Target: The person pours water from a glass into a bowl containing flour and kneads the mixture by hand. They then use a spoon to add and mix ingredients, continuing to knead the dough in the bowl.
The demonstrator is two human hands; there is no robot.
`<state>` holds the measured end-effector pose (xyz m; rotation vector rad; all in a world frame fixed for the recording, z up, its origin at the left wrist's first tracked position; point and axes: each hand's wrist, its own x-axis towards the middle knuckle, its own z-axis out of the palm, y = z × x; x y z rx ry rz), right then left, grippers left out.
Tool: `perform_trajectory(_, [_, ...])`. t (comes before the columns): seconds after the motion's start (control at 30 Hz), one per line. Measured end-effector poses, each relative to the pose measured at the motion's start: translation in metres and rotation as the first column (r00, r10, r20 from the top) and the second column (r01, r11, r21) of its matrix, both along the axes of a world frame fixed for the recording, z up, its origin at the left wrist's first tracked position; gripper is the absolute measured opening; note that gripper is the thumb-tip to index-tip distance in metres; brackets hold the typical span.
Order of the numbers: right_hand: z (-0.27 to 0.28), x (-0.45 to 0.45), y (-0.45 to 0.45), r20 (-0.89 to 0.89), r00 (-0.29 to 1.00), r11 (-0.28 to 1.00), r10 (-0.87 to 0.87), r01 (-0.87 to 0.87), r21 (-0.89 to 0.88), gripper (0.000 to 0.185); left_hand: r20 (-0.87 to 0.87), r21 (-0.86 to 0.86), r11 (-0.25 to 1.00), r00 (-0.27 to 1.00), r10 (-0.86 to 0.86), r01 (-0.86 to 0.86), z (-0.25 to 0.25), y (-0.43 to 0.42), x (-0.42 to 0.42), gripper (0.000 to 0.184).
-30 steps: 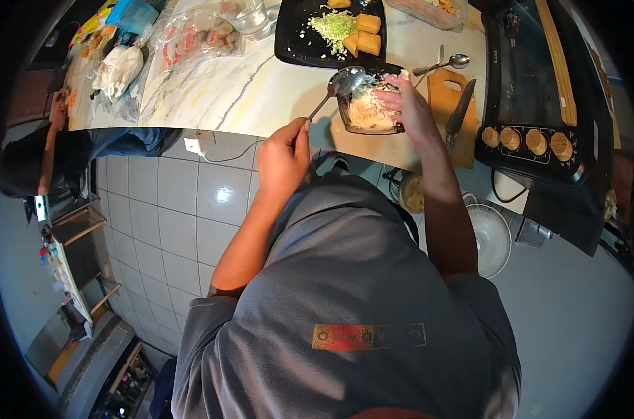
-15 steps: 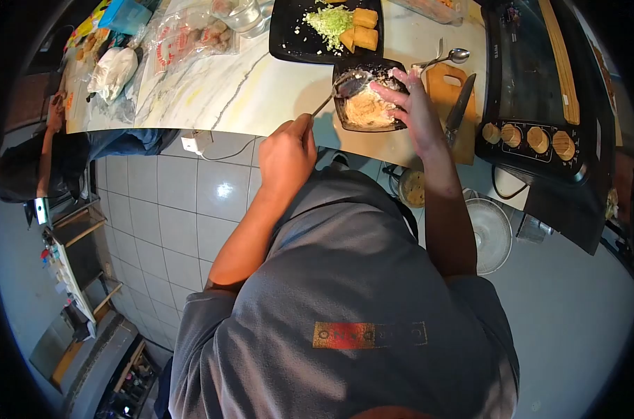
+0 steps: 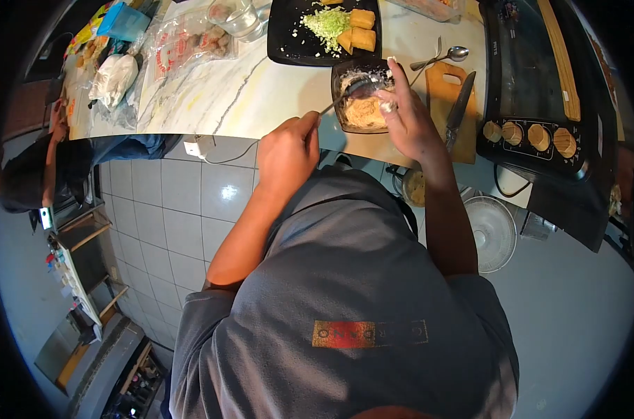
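My left hand (image 3: 287, 150) is closed round the handle of a metal spoon (image 3: 362, 86), whose broad head lies over the bowl's contents. A dark square bowl (image 3: 338, 122) holds a pale, pinkish-beige paste (image 3: 364, 113). Over the bowl's right side is my right hand (image 3: 409, 119), fingers apart and smeared with pale paste. It seems to hold nothing, though its fingertips are close to the spoon head; whether they touch it I cannot tell. Behind the bowl, a black square plate (image 3: 289, 50) carries chopped green vegetable (image 3: 325, 26) and golden fried tofu pieces (image 3: 362, 38).
To the right lie a wooden board (image 3: 443, 80), a knife (image 3: 461, 108), a fork and a spoon (image 3: 458, 54), then a black stove-like appliance (image 3: 526, 84). A glass of water (image 3: 239, 19) and plastic bags (image 3: 184, 45) stand back left. Another person's arm (image 3: 52, 160) shows at far left.
My right hand has turned and its fingers have shifted from spread over the paste to a more upright pose by the bowl's right rim. The spoon head has moved slightly right.
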<state>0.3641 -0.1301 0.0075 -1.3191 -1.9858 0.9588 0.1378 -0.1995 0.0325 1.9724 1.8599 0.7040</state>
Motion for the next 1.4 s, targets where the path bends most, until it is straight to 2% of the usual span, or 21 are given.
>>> perform_trajectory(0.03, [-0.001,0.001,-0.001,0.077,0.996,0.996,0.042,-0.047,0.076,0.078,0.0,0.0,1.0,1.0,-0.001,0.001,-0.001,0.001,0.0,0.015])
perform_trajectory(0.07, [0.0,0.001,-0.001,0.077,0.996,0.996,0.042,-0.048,0.077,0.078,-0.03,0.019,1.0,1.0,-0.002,0.002,-0.004,0.002,0.001,0.009])
perform_trajectory(0.13, [0.007,-0.001,0.0,0.111,0.99,0.965,0.09,-0.114,0.236,0.089,-0.061,0.038,0.999,0.998,-0.002,0.005,-0.005,0.004,0.0,0.004])
perform_trajectory(0.23, [0.016,-0.001,-0.002,0.197,0.975,0.978,0.098,-0.132,0.163,0.088,-0.039,0.08,0.997,0.999,0.025,-0.022,-0.004,0.005,-0.002,0.004])
perform_trajectory(0.3, [0.02,-0.003,-0.002,0.22,0.971,0.979,0.092,-0.129,0.16,0.088,-0.016,0.083,0.996,0.999,-0.03,0.031,0.0,0.005,-0.001,0.005])
perform_trajectory(0.37, [0.021,-0.003,-0.001,0.244,0.966,0.978,0.089,-0.131,0.16,0.088,-0.055,0.059,0.998,0.998,-0.027,0.03,-0.004,0.005,0.0,0.005])
perform_trajectory(0.43, [0.022,-0.004,0.001,0.201,0.969,0.957,0.142,-0.186,0.223,0.09,-0.095,0.038,0.999,0.995,-0.023,0.026,-0.006,0.006,-0.001,0.006])
perform_trajectory(0.57, [0.02,-0.003,0.002,0.221,0.968,0.961,0.121,-0.17,0.218,0.093,-0.048,0.03,0.999,0.999,0.016,-0.014,0.0,0.006,-0.004,0.01])
perform_trajectory(0.6, [0.02,-0.004,0.002,0.219,0.968,0.946,0.119,-0.178,0.272,0.095,-0.019,0.037,0.999,1.0,0.011,-0.01,0.003,0.006,-0.004,0.009])
perform_trajectory(0.7, [0.02,-0.005,0.003,0.213,0.969,0.919,0.126,-0.195,0.343,0.1,-0.098,-0.017,1.0,0.995,-0.02,0.018,0.001,0.007,-0.003,0.007])
perform_trajectory(0.83, [0.016,-0.003,0.001,0.235,0.966,0.903,0.109,-0.195,0.383,0.103,-0.075,0.012,0.999,0.996,0.044,-0.043,-0.001,0.005,-0.004,0.007])
perform_trajectory(0.93, [0.018,-0.003,0.001,0.178,0.975,0.945,0.131,-0.178,0.275,0.093,-0.053,0.014,1.0,0.998,0.028,-0.027,-0.001,0.005,-0.004,0.006])
perform_trajectory(1.1, [0.012,-0.002,0.004,0.095,0.991,0.957,0.098,-0.12,0.265,0.087,-0.081,0.077,0.997,0.996,0.033,-0.027,-0.011,0.002,-0.003,0.005])
perform_trajectory(1.2, [-0.008,0.005,0.008,0.072,0.995,0.963,0.074,-0.09,0.256,0.084,-0.037,0.031,0.995,0.995,0.092,-0.091,-0.004,0.003,-0.006,0.011])
perform_trajectory(1.27, [-0.017,0.007,0.007,0.055,0.996,0.957,0.074,-0.087,0.277,0.084,-0.032,0.017,0.997,0.997,0.07,-0.069,-0.001,0.0,-0.005,0.012])
perform_trajectory(1.33, [-0.016,0.003,0.005,-0.074,0.997,0.993,0.026,-0.017,0.115,0.077,-0.028,0.006,0.999,0.998,0.048,-0.048,-0.001,0.0,-0.004,0.012])
perform_trajectory(1.4, [-0.014,-0.001,0.006,-0.143,0.99,0.998,0.005,0.005,0.066,0.072,-0.002,0.081,0.996,0.999,0.041,-0.041,-0.006,0.001,-0.001,0.006])
